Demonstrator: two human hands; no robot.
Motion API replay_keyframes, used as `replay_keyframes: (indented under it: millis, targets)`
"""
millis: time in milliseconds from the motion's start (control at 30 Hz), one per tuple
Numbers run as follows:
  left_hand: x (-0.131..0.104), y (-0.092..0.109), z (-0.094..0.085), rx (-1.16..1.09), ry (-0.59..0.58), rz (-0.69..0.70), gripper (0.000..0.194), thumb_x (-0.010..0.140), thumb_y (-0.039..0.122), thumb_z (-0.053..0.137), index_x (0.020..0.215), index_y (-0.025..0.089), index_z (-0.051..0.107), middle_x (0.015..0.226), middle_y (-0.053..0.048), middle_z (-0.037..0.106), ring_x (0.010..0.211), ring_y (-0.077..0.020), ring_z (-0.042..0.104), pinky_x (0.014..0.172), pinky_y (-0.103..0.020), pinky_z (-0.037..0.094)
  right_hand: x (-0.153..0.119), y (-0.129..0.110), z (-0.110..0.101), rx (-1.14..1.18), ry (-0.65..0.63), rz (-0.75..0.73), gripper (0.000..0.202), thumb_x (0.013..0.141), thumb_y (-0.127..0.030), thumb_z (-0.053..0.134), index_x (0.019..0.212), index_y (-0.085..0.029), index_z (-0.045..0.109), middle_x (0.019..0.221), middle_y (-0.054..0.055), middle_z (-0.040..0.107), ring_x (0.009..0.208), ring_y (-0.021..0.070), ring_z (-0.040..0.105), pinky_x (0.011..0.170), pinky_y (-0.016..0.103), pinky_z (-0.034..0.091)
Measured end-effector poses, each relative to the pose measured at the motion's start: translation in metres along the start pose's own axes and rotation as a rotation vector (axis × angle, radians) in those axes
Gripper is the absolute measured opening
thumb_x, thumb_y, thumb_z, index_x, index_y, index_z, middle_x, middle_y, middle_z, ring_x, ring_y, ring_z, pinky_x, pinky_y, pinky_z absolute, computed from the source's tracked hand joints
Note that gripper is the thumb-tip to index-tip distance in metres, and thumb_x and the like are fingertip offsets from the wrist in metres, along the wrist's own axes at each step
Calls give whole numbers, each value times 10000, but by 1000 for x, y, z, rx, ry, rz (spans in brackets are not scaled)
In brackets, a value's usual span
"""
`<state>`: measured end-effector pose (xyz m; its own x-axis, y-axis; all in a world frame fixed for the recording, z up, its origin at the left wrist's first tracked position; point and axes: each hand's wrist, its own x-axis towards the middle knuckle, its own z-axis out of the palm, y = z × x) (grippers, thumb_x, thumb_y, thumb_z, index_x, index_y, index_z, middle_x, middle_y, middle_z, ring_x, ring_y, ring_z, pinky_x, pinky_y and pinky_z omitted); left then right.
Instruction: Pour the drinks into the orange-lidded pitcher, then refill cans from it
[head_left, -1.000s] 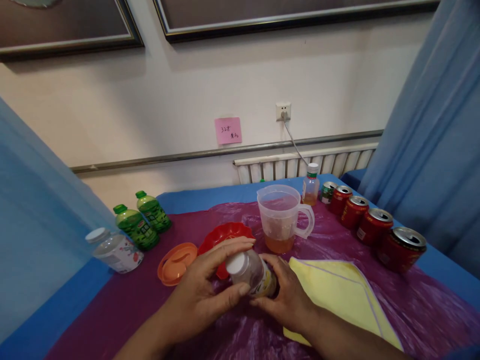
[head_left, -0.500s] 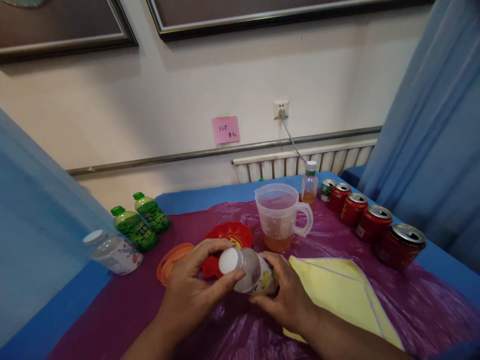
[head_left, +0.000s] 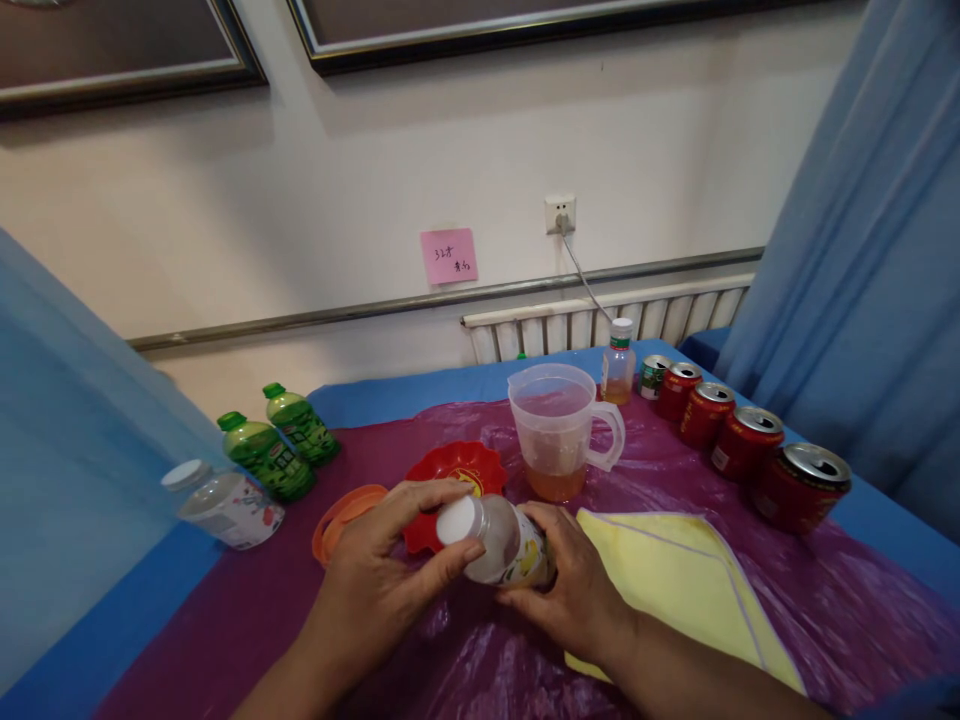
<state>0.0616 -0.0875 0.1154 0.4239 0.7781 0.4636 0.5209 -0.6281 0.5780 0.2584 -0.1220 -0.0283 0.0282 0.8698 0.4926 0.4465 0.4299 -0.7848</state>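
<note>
A clear plastic bottle with a white cap and a fruit-printed label tilts toward me above the table's middle. My right hand wraps round its labelled lower body. At the cap end, my left hand has its thumb and fingers curled about the cap and neck. Partly hidden behind the hands, a red scalloped dish lies on the purple plastic sheet. Left of it sits an orange lid-like piece, half covered by my left hand. A clear measuring jug holding some amber liquid stands just beyond the bottle.
To the left lie two green bottles and a white-capped clear bottle. A folded yellow cloth spreads beside my right forearm. Several opened cans line the right edge, with a small bottle of amber liquid behind the jug.
Both hands keep their hold on the bottle, with hardly any movement. The whole view has shifted very slightly.
</note>
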Motion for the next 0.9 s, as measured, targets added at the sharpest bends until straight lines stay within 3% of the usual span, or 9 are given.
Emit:
replay_keyframes:
  millis: [200,333,400,467,600,667,767,833,900]
  targets:
    - [-1,3,-7,-163,-169,-17,363,923,304,692,1285,329,676,1265,-47,728,1176,-239,683,1018,-379,566,0,1,0,28,-37,6,748,632,-227,883,1280,-234,510,1216,89,665,1077,276,627,938,444,510]
    - [-7,6,-5,-312,-262,-66,473,971,307,630,1439,333,568,1496,-73,587,1387,-282,545,1139,-414,485,-1,1,0,55,-51,9,749,647,-242,877,1297,-239,505,1242,92,657,1105,276,629,955,435,508]
    - [-10,7,2,-388,-236,-79,593,925,333,700,1486,334,511,1565,-81,511,1431,-303,494,1146,-415,480,-2,1,0,69,-62,-2,742,666,-270,873,1307,-244,501,1242,90,657,1100,272,633,946,427,514]
    - [-10,6,10,-417,-140,-101,677,841,352,798,1460,335,525,1511,-90,565,1369,-301,561,1090,-390,531,-2,1,-1,79,-66,-26,744,679,-293,869,1320,-247,494,1247,89,656,1101,271,634,945,427,516]
    - [-8,4,14,-372,53,-205,531,772,364,858,1252,275,650,1215,-82,729,1124,-267,710,965,-376,602,-1,0,-3,96,-62,-38,781,653,-288,883,1328,-248,493,1269,97,650,1126,281,628,973,440,505]
    - [-7,4,9,-450,-37,-236,552,789,370,845,1290,267,637,1227,-107,736,1147,-295,707,961,-406,604,-1,-1,-3,117,-77,-22,761,656,-282,878,1316,-248,501,1254,91,656,1113,274,634,960,428,509]
    - [-9,5,1,-605,-241,-207,685,857,379,785,1478,326,502,1439,-135,627,1316,-334,609,1017,-437,573,-1,-2,-4,157,-108,-35,765,658,-290,877,1320,-250,494,1249,83,657,1110,264,636,948,410,513]
    - [-11,5,2,-597,-215,-159,780,819,394,822,1509,357,460,1533,-112,541,1391,-330,538,1077,-423,533,-1,-2,-4,163,-119,-56,763,668,-308,872,1326,-251,491,1265,88,651,1120,265,633,955,412,509]
    - [-13,3,5,-505,-78,-134,785,746,368,886,1442,356,524,1454,-86,605,1341,-294,583,1074,-362,532,-2,-1,-4,160,-119,-69,752,680,-323,867,1328,-248,493,1272,95,650,1120,268,634,958,415,507]
